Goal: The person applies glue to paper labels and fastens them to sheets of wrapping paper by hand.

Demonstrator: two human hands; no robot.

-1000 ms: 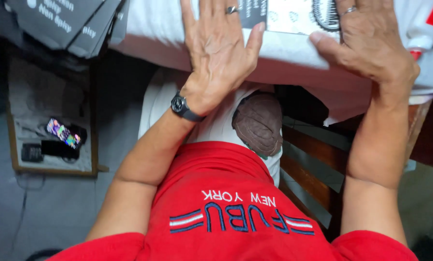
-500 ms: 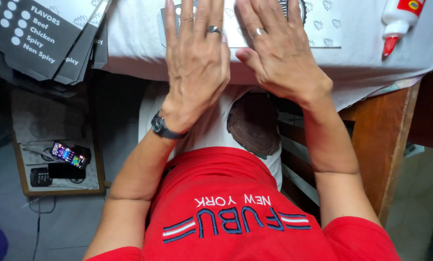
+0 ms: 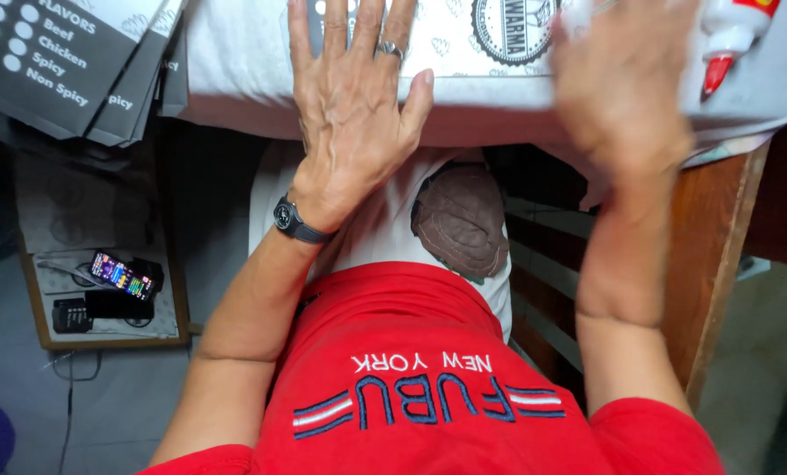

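Your left hand (image 3: pixel 351 114) lies flat, fingers spread, pressing on the white printed sheet (image 3: pixel 464 84) at the near edge of the worktop (image 3: pixel 719 237); its grip is apart, palm down, clamped on nothing. Half a second ago your right hand (image 3: pixel 626 97) lay beside it on the same sheet; now it has swung off to the right and shows only as a blur, fingers loosely apart, close to the glue bottle (image 3: pixel 729 40) with the red tip. Whether it touches the sheet or the bottle, you cannot tell. The sheet has stayed where it was, hanging a little over the worktop's edge. To your left sits a stack of dark flat boxes (image 3: pixel 68 62), and a phone (image 3: pixel 121 274) glows on the low tray (image 3: pixel 37 290) below.
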